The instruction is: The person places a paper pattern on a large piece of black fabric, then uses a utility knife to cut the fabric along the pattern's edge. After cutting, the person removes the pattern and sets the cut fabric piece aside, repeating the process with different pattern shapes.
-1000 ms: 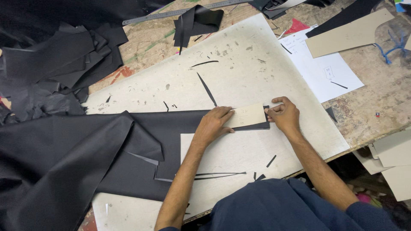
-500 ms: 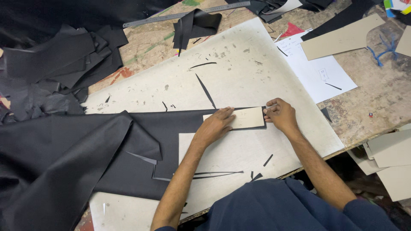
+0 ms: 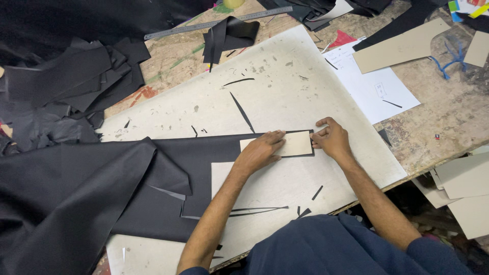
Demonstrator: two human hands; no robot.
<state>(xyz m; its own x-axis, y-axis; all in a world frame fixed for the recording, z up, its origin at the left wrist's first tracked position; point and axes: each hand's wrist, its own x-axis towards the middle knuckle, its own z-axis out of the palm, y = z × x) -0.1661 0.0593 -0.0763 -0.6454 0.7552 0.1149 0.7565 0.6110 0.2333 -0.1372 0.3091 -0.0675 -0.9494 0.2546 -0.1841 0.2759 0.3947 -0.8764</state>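
A pale rectangular cardboard template (image 3: 295,144) lies on a strip of the large black leather sheet (image 3: 76,193), which spreads over a white cutting board (image 3: 285,86). My left hand (image 3: 260,152) lies flat on the template's left half and presses it down, fingers stretched out. At the template's right end, my right hand (image 3: 332,140) has its fingers pinched together on what looks like a small thin cutting tool, mostly hidden by the fingers. A rectangular gap shows in the leather just below the template.
A heap of black scraps (image 3: 76,81) lies far left. A metal ruler (image 3: 214,24) and a folded black piece (image 3: 229,33) lie at the back. To the right are white paper (image 3: 377,91), a tan cardboard pattern (image 3: 402,47) and more cardboard pieces (image 3: 466,178). Thin black offcuts dot the board.
My left hand has shifted a little on the template, so more of the card shows. My right hand stays at the template's right end.
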